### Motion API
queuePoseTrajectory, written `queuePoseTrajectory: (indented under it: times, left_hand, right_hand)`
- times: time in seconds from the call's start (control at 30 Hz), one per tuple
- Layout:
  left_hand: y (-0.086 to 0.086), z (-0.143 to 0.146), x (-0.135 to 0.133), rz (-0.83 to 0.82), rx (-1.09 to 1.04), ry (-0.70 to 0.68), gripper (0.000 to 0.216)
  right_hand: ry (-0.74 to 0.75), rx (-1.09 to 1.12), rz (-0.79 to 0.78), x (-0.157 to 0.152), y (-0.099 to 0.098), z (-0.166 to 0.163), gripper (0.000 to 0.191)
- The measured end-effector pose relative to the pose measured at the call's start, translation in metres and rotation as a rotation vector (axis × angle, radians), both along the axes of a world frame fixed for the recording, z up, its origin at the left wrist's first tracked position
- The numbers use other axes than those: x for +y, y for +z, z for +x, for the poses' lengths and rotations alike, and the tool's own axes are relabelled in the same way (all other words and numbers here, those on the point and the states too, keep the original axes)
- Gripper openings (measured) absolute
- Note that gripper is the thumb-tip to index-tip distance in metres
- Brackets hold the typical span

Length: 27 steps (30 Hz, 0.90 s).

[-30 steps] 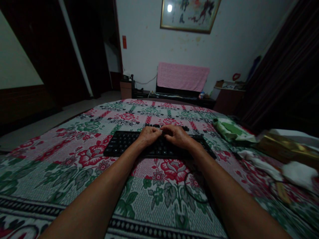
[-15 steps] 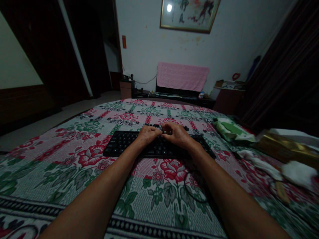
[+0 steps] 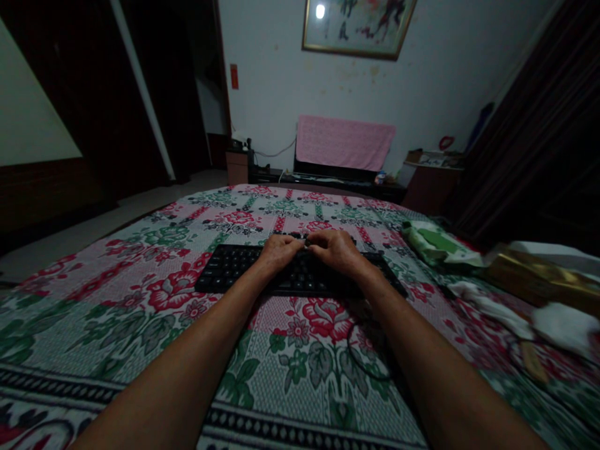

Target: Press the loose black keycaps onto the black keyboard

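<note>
A black keyboard (image 3: 234, 265) lies across the patterned bedcover. My left hand (image 3: 280, 252) is over its middle, fingers closed in a pinch. Facing it, my right hand (image 3: 336, 251) is closed too, thumb and forefinger pressed together. The fingertips of both hands almost meet around a small dark thing (image 3: 307, 242), too small to name. Small dark pieces peek out behind the keyboard's far edge, mostly covered by my hands. A thin black cable (image 3: 360, 369) curls on the cover near my right forearm.
On the flowered bedcover (image 3: 164, 350) to the right lie a green and white packet (image 3: 435, 245), a golden box (image 3: 534, 275), crumpled white cloth or tissue (image 3: 562, 328) and a tan-handled tool (image 3: 534, 362). A pink cloth (image 3: 345, 142) drapes a screen by the far wall.
The right thumb and forefinger have closed from a rounded gap into a pinch, nearer the left fingertips. The left hand and keyboard stay nearly where they were.
</note>
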<state>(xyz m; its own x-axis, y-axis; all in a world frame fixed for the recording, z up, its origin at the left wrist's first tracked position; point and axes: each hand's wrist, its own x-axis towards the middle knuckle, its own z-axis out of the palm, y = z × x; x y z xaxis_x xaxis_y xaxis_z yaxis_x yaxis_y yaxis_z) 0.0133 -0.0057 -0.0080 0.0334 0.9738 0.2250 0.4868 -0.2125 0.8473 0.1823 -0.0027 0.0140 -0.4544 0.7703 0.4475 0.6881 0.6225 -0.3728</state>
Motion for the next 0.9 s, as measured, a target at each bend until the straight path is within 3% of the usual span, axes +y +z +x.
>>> queuePoseTrajectory:
  times: [0.13, 0.53, 0.9]
  left_hand:
    - [0.0001, -0.0005, 0.0005, 0.004, -0.015, 0.032, 0.03]
    - [-0.0004, 0.0001, -0.0002, 0.002, -0.019, 0.041, 0.028]
    - [0.0016, 0.0003, -0.0016, -0.005, 0.01, 0.025, 0.027]
  right_hand:
    - [-0.082, -0.025, -0.062, 0.0047, -0.0023, 0.0106, 0.022]
    - [-0.081, -0.125, -0.176, 0.0035, -0.0056, 0.0111, 0.026]
    - [-0.185, -0.187, -0.284, 0.0032, -0.0032, 0.0038, 0.026]
